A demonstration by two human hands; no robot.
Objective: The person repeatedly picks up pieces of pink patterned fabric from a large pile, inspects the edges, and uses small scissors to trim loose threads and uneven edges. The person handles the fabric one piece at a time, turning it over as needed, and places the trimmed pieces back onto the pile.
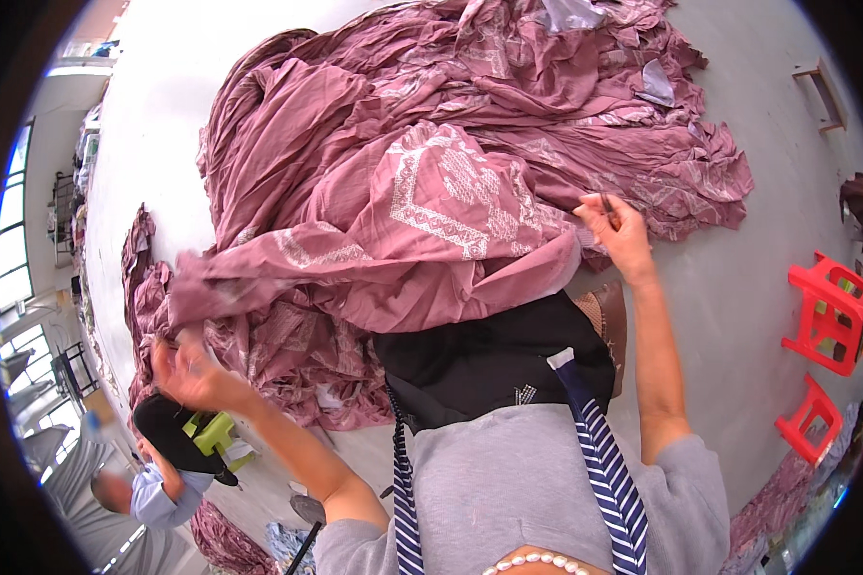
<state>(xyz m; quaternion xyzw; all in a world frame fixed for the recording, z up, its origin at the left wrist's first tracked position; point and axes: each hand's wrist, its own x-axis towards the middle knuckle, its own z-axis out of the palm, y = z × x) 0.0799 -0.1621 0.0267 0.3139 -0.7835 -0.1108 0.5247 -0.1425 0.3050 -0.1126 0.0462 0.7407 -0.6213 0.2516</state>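
A mauve cloth [355,230] with white embroidered patterns spreads over my lap and on into the large heap in front of me. My left hand [201,376] is at the cloth's left edge, its fingers apart and slightly smeared by motion; nothing shows in it. Beside the right edge of the cloth, my right hand [623,238] is closed in a pinch. A small dark tool [607,204], thin like thread snips, pokes out between its fingers. Whether these fingers also touch the cloth cannot be made out.
Red plastic stools [829,311] stand on the floor at right, near a small wooden frame [820,96]. A person [163,494] sits at lower left by a green stool [214,433]. More mauve cloth [225,541] lies behind. White scraps [657,84] rest on the heap.
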